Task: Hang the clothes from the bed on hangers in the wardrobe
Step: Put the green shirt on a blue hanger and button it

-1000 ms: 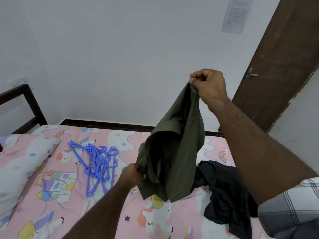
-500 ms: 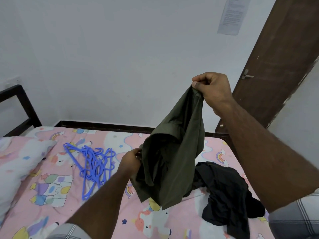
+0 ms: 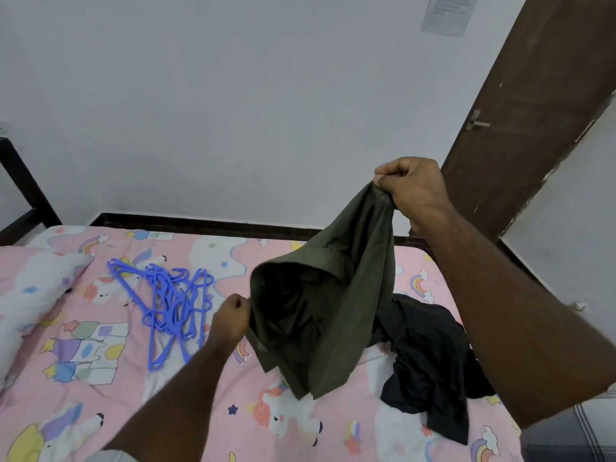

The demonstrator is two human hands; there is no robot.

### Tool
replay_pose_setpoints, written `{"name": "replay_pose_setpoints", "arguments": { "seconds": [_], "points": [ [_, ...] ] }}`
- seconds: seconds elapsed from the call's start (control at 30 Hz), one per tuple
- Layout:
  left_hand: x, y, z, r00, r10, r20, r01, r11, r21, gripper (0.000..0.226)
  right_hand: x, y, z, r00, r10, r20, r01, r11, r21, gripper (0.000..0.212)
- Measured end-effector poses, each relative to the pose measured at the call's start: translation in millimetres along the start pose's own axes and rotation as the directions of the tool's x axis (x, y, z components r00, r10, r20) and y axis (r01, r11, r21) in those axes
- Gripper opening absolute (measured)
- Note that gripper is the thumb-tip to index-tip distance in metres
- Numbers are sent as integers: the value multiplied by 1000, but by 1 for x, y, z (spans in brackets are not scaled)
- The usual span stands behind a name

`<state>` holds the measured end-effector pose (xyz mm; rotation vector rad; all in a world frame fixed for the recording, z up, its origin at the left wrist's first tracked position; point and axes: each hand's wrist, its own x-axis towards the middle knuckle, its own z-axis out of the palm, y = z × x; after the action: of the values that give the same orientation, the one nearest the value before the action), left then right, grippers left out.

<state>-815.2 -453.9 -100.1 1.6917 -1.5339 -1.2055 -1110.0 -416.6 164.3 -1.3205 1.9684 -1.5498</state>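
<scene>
Two hands: an olive-green cloth shirt (image 3: 333, 295) is gripped by right-hand (image 3: 413, 188) and left-hand (image 3: 233, 316) curled fingers above the pink bed (image 3: 133, 378).

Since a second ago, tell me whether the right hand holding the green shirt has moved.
Yes. The right hand, gripping the olive shirt, has dropped. It was about level with the door handle and now sits clearly below it.

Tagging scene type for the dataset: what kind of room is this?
Most likely a bedroom: a bed with a cartoon unicorn sheet and a pillow, blue hangers and a black garment on it, a brown door beside it.
</scene>
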Motion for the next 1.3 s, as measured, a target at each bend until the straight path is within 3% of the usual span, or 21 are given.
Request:
{"name": "replay_pose_setpoints", "arguments": {
  "seconds": [0.13,0.33,0.4,0.5,0.63,0.7,0.83,0.97,1.03,1.13,1.3],
  "points": [
    [19,-4,-23,990,-86,-113,69,986,-153,22,12,52,3,988,151,3,-150,984,-97,9],
    [64,5,-16,984,-157,-82,143,977,-158,16,23,154,42,953,288,91,-254,927,-277,16],
    [83,6,0,981,-173,-87,157,973,-168,9,25,191,55,941,314,129,-245,890,-385,15],
    [111,0,36,977,-213,23,213,948,-236,9,29,260,77,908,363,211,-185,797,-576,15],
    [128,-29,72,980,-196,46,196,981,11,37,22,337,106,806,496,324,-40,591,-806,39],
    [130,-50,83,971,-237,28,233,966,109,34,13,362,123,781,506,366,6,581,-814,39],
    [128,-76,99,967,-252,43,229,928,294,29,-3,378,158,678,511,529,12,711,-703,13],
    [131,-94,115,969,-236,69,185,884,430,22,-19,380,192,646,559,520,-109,741,-663,26],
    [134,-98,122,972,-221,78,165,881,443,20,-25,382,204,645,585,492,-222,759,-612,9],
    [141,-107,129,979,-196,56,152,884,443,22,-33,389,217,638,608,474,-301,763,-572,22],
    [161,-128,126,973,-227,-27,220,897,384,26,-43,400,239,655,602,456,-329,771,-545,23]
  ]
}}
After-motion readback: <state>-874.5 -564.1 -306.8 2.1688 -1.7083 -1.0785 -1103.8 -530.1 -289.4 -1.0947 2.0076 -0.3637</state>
